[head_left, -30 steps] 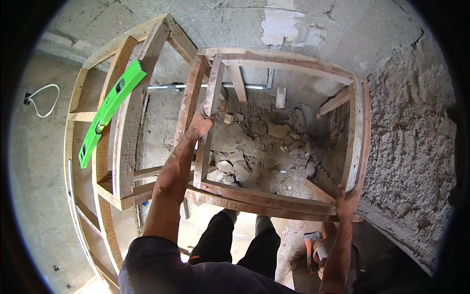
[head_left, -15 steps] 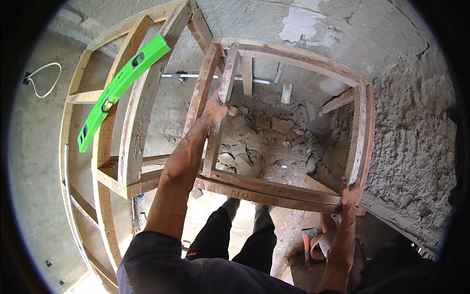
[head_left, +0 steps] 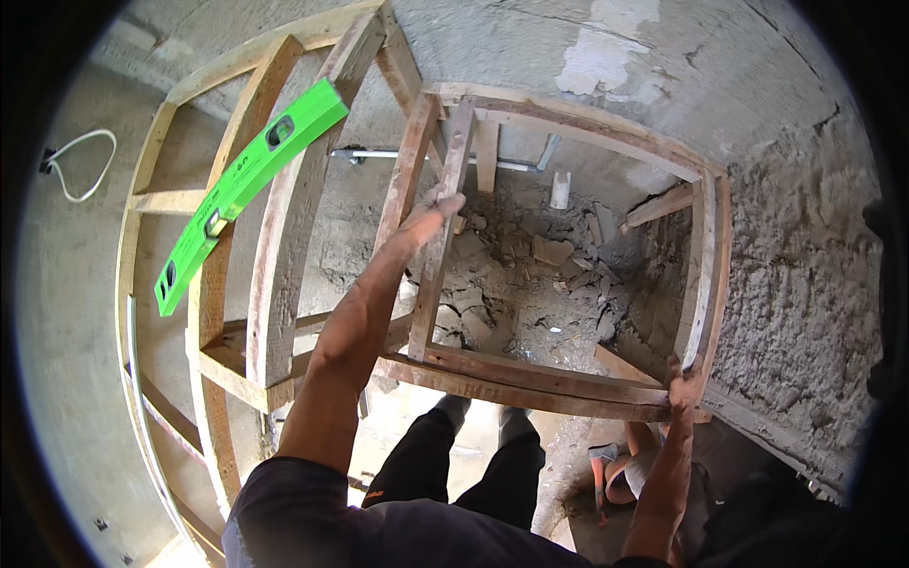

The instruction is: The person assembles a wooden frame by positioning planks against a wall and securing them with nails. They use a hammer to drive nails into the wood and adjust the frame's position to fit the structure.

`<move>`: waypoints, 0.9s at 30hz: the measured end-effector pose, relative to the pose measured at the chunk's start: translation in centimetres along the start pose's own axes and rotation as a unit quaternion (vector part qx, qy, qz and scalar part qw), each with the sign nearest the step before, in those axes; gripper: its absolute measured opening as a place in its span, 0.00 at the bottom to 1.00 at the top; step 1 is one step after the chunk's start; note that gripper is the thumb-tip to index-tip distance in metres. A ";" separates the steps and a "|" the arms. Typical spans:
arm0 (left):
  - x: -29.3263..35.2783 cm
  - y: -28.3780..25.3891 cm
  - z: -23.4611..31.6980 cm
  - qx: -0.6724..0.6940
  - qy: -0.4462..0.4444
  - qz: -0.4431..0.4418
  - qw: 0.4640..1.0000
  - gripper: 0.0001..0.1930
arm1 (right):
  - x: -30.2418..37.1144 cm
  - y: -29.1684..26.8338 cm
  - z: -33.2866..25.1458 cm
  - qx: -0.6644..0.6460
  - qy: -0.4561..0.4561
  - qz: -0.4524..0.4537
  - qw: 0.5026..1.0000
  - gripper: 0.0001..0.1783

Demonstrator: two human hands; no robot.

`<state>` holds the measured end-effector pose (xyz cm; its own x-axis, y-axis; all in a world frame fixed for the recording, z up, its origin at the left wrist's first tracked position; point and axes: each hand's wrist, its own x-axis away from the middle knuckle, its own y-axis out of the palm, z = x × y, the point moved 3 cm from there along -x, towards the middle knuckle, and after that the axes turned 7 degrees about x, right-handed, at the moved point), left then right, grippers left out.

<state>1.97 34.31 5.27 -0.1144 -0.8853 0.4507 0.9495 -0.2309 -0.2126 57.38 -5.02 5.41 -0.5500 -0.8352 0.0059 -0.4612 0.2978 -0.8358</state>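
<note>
My left hand [head_left: 434,218] is up at the left bar of a rectangular wooden frame [head_left: 559,379], closed over the wood, its fingertips showing past the inner edge. At the near right corner of that frame, my right hand [head_left: 682,386] grips the timber with the thumb pointing up; its other fingers are mostly hidden. Another wooden bar [head_left: 405,175] runs close alongside the left bar. To the left, a green spirit level [head_left: 251,194] lies slanted across a taller wooden frame [head_left: 275,284].
Broken rubble [head_left: 544,256] covers the ground inside the frame, with a white pipe stub [head_left: 561,189] rising behind it. A rough wall [head_left: 776,312] stands at right. Below my right arm, another person [head_left: 644,464] is low down beside an orange-handled hammer [head_left: 598,478]. A white cable loop [head_left: 90,166] hangs at far left.
The view has shifted, so most of the scene sits slightly lower and to the right. My left hand now reaches further over the bar. The right hand stays at the same corner.
</note>
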 end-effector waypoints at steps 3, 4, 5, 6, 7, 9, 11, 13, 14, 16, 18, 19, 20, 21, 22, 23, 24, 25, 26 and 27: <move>-3.1 -0.7 0.6 0.133 -0.022 -0.007 0.991 0.38 | 0.3 0.8 1.5 0.016 0.120 -0.037 0.992 0.24; -4.4 -0.4 0.7 0.168 -0.021 0.006 0.985 0.38 | 0.5 1.0 1.8 -0.024 0.134 -0.051 0.989 0.23; -5.8 -0.8 0.9 0.196 -0.027 0.035 0.980 0.38 | 0.5 1.0 1.9 -0.067 0.124 -0.050 0.989 0.21; -7.0 -2.0 1.7 -0.040 -0.002 0.217 0.975 0.39 | 0.6 1.1 1.7 -0.084 0.077 -0.030 0.993 0.21; -8.5 -1.7 2.1 0.027 -0.013 0.177 0.984 0.41 | 0.7 0.9 1.8 -0.088 0.086 -0.029 0.992 0.21; -11.3 -1.2 3.4 0.144 -0.047 0.080 0.985 0.44 | 0.8 0.9 1.9 -0.074 0.106 -0.040 0.991 0.22; -13.8 -1.2 5.6 0.163 -0.052 0.081 0.982 0.43 | 0.8 0.9 1.7 -0.036 0.129 -0.049 0.990 0.23; -15.7 -1.2 7.9 0.161 -0.105 0.051 0.980 0.46 | 0.9 0.7 1.3 -0.092 0.131 -0.045 0.986 0.24; -16.2 -0.9 8.5 0.154 -0.144 0.050 0.976 0.47 | 1.1 0.7 1.2 -0.131 0.180 -0.070 0.972 0.25; -17.0 -0.4 9.9 0.162 -0.187 0.078 0.966 0.51 | 1.2 0.2 0.5 -0.101 0.185 -0.090 0.973 0.25; -17.8 1.7 10.3 0.180 -0.196 0.025 0.963 0.49 | 1.0 -0.2 -0.3 -0.071 0.181 -0.097 0.976 0.25; -17.9 2.1 10.4 0.188 -0.207 -0.019 0.960 0.48 | 1.1 -0.4 -0.8 -0.054 0.180 -0.095 0.978 0.24; -18.2 2.4 10.4 0.207 -0.168 0.007 0.964 0.47 | 0.7 -0.7 -1.4 -0.046 0.146 -0.063 0.986 0.24; -18.3 2.3 10.4 0.226 -0.147 -0.002 0.963 0.46 | 0.5 -0.7 -1.8 -0.110 0.149 -0.051 0.981 0.25; -18.5 2.0 10.3 0.224 -0.123 0.018 0.967 0.46 | 0.4 -0.6 -2.1 -0.111 0.162 -0.057 0.979 0.25; -18.7 1.4 10.4 0.196 -0.058 0.047 0.978 0.46 | 0.0 -0.7 -2.4 -0.123 0.142 -0.045 0.981 0.25; -18.9 1.3 10.3 0.214 -0.060 0.015 0.975 0.46 | -0.2 -0.7 -2.6 -0.133 0.120 -0.028 0.983 0.25; -19.3 1.3 10.2 0.244 -0.079 -0.014 0.966 0.46 | -0.4 -0.6 -2.5 -0.117 0.123 -0.032 0.985 0.26; -19.6 1.0 10.0 0.290 -0.123 0.008 0.949 0.45 | -0.5 -0.6 -2.3 -0.101 0.125 -0.038 0.986 0.26; -19.9 1.5 9.8 0.226 -0.116 -0.030 0.967 0.47 | -0.4 -0.5 -2.0 -0.085 0.130 -0.047 0.987 0.26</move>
<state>8.51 55.56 4.45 -0.1550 -0.7491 0.6440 0.9798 -0.0334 0.1969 56.47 -3.89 6.94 -0.6485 -0.7230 0.2382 -0.6173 0.3165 -0.7203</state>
